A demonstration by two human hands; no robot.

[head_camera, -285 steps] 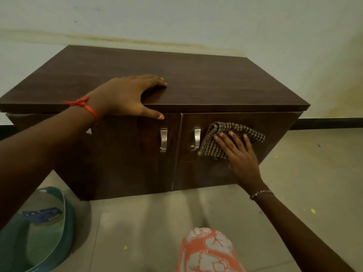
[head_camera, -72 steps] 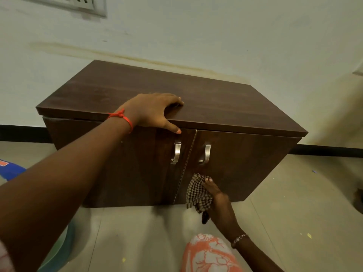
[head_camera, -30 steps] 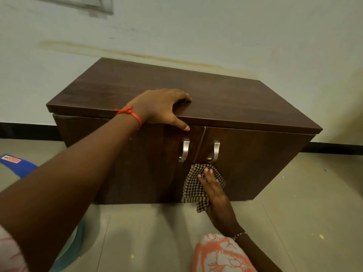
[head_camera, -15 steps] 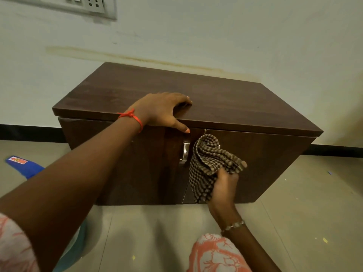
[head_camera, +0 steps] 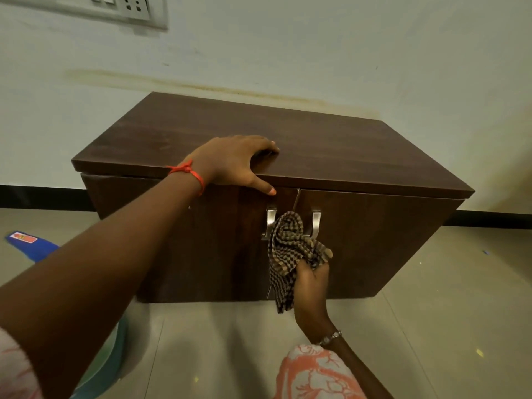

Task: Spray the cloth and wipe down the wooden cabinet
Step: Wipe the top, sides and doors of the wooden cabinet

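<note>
Wiping looks mid-course: the right hand [head_camera: 309, 286] grips the bunched cloth [head_camera: 290, 249] in front of the cabinet [head_camera: 359, 156] handles [head_camera: 316, 223]; the left hand [head_camera: 233, 162] rests spread on top. Next, probably, the cloth needs pressing flat against a door.

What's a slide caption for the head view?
Left hand rests on the cabinet; right hand grips a bunched checked cloth by the door handles.
</note>
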